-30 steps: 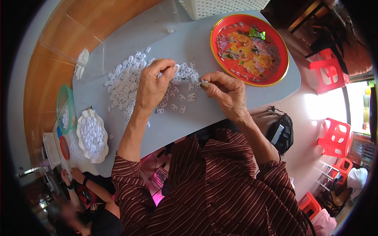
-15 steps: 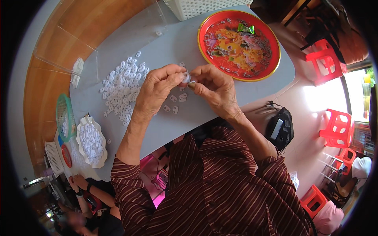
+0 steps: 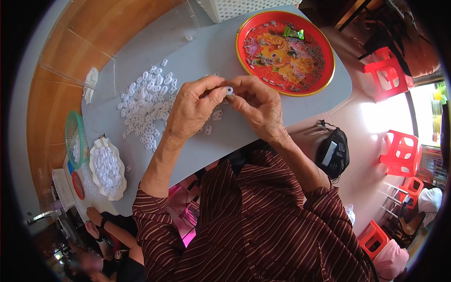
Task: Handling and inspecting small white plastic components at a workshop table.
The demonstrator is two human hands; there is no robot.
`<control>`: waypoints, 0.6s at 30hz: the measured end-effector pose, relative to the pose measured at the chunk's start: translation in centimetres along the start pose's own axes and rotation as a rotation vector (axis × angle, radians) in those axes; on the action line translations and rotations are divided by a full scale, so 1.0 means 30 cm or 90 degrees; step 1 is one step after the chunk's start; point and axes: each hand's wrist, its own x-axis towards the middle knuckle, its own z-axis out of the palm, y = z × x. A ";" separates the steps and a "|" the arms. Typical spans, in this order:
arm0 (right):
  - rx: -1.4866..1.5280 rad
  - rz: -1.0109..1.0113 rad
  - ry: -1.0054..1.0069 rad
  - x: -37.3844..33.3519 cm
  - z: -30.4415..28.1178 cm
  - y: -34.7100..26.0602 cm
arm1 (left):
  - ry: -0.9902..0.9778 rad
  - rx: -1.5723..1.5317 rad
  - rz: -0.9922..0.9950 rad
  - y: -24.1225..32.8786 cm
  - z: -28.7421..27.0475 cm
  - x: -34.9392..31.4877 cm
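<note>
Over the grey table [image 3: 206, 155], my left hand [image 3: 195, 107] and my right hand [image 3: 259, 109] meet fingertip to fingertip. Between them is a small white plastic piece [image 3: 229, 90] with a round hole, pinched by thumb and fingers of both hands. Anything else inside the right pinch is hidden. A few similar white pieces [image 3: 217, 115] lie on the table just below my hands. To the left spreads a loose pile of white pieces [image 3: 145, 108]. Beyond my right hand stands a round red tray [image 3: 325, 61] with a gold rim, holding many small metal pins and a green wrapper [image 3: 294, 33].
A scalloped white dish [image 3: 121, 191] full of white pieces stands at the left, beside a green mesh basket [image 3: 74, 136]. A white perforated basket [image 3: 244, 9] is at the far edge. Another person's hands [image 3: 94, 223] show at lower left. Red stools [image 3: 399, 152] stand on the right.
My left hand has shifted slightly right, closer to the right hand. The white piece has turned and moved a little right, its hole now facing up. The other person's hands have moved.
</note>
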 end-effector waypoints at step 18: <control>-0.115 0.016 -0.033 -0.001 0.008 -0.021 | 0.135 -0.039 -0.013 -0.042 0.060 -0.051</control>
